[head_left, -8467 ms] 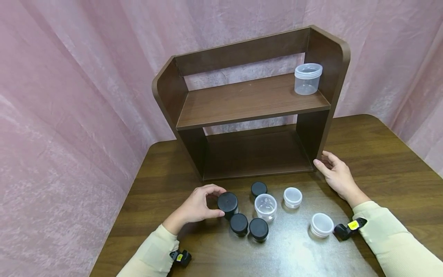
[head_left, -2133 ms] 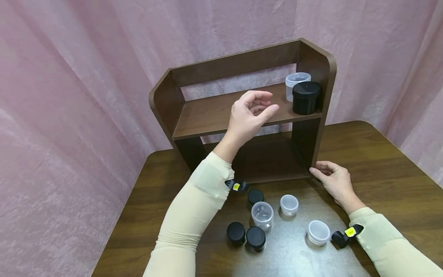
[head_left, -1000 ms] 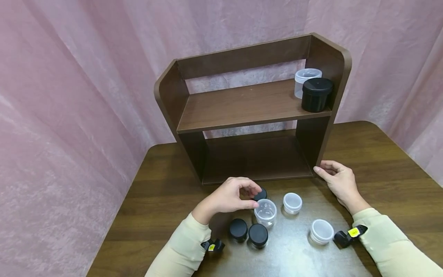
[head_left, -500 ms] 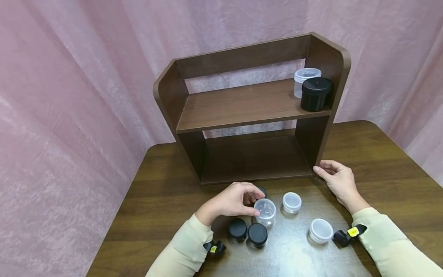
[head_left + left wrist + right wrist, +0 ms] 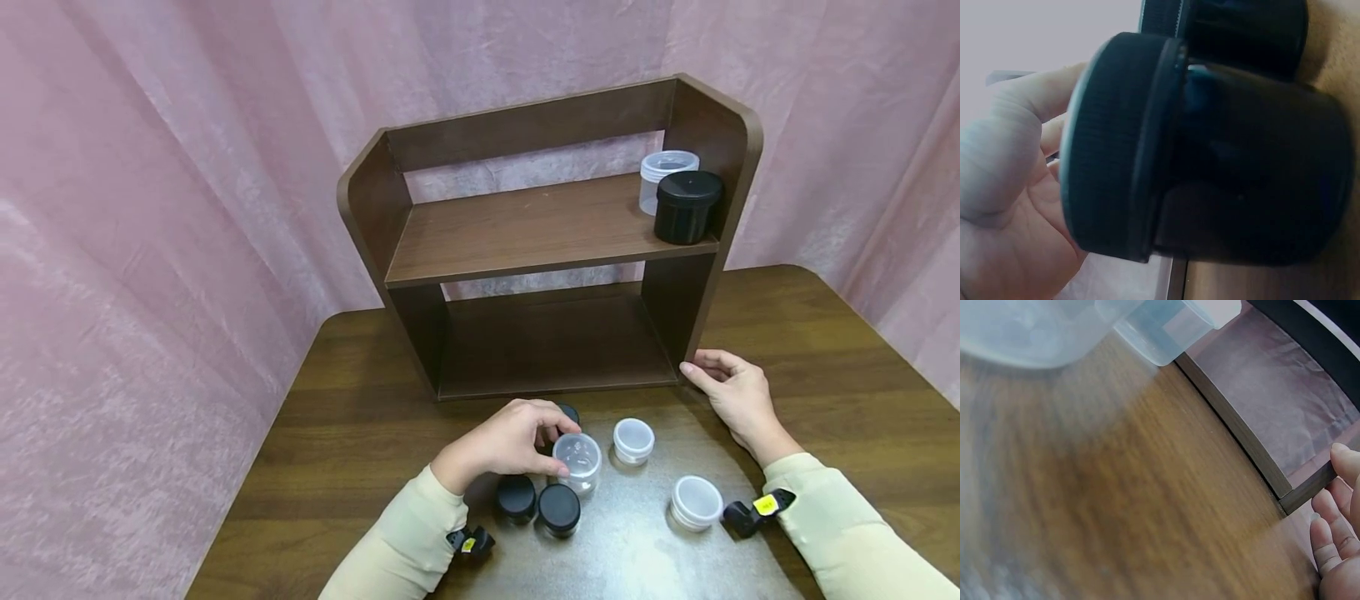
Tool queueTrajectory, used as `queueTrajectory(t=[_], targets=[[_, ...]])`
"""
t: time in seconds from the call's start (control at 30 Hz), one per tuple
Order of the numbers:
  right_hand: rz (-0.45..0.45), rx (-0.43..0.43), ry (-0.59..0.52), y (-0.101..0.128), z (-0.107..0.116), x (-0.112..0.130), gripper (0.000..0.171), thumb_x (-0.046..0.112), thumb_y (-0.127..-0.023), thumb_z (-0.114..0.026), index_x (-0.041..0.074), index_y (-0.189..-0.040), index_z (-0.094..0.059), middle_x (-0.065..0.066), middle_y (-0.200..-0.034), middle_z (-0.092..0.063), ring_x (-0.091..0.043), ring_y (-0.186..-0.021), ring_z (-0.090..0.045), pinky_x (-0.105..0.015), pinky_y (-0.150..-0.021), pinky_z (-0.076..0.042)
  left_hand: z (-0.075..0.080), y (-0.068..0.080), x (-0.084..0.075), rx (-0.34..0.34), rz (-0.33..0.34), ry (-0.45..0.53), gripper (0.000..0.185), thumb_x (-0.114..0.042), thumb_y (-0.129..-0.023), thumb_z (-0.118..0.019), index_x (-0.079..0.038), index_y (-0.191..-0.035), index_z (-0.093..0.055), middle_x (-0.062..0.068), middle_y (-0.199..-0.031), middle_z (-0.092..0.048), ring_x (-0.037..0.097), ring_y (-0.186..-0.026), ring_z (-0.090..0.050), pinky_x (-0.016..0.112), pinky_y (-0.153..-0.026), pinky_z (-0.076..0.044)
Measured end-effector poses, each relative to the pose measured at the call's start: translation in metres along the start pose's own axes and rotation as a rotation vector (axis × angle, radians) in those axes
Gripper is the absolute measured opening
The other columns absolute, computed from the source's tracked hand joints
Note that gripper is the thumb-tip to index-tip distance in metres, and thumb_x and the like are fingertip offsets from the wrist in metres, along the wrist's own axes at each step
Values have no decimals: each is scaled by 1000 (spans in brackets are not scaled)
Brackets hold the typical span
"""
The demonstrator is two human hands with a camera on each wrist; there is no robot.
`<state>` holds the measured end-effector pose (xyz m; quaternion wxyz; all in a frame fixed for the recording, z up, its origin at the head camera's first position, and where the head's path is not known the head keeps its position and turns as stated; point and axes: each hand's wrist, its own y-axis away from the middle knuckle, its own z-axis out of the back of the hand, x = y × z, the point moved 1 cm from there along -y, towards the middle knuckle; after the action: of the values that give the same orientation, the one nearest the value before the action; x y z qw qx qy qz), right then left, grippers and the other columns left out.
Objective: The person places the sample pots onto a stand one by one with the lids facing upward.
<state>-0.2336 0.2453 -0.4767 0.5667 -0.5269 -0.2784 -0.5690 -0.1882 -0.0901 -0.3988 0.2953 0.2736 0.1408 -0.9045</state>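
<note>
Mid-pick, by the look of it: left hand (image 5: 504,440) curled round the clear jar (image 5: 577,460) at lower centre, thumb and fingers clamped on its rim. Next calls for a clean lift up to the shelf (image 5: 540,237), past the black jars (image 5: 538,503) just below. Right hand (image 5: 731,393) at centre right, fingers relaxed, touching the shelf's foot. Clear jar apparently empty; upper right, a black jar (image 5: 686,206) and another clear one (image 5: 661,173), also apparently empty.

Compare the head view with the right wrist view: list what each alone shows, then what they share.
Head only: the left hand gripping a clear jar, black jars on the table, and two jars on the upper shelf board.
Right wrist only: a close look at the shelf's bottom corner.
Both: the right hand touching the shelf's corner, and the wooden table.
</note>
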Motion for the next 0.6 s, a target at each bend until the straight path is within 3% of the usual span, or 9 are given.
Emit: queueTrajectory(t=[0.17,0.6], targets=[[5,4,-2,0,0,0,43,23,-87,-73,-7,-115,-61,25,-88,-60,8,-82,-58,-7,-68,-47,-1,1,0,11,-8,13,38,-22,-76,-84,-16,-111,-72,-8,-106,-62,6,-85,-59,14,-70,-50],[15,0,2,0,0,-1,42,22,-87,-74,-7,-114,-62,25,-88,-60,8,-82,-58,-7,-68,-47,-4,-1,-2,-2,-3,-19,39,-24,-72,-87,-16,-107,-73,-9,-106,-63,0,-86,-58,12,-70,-49]])
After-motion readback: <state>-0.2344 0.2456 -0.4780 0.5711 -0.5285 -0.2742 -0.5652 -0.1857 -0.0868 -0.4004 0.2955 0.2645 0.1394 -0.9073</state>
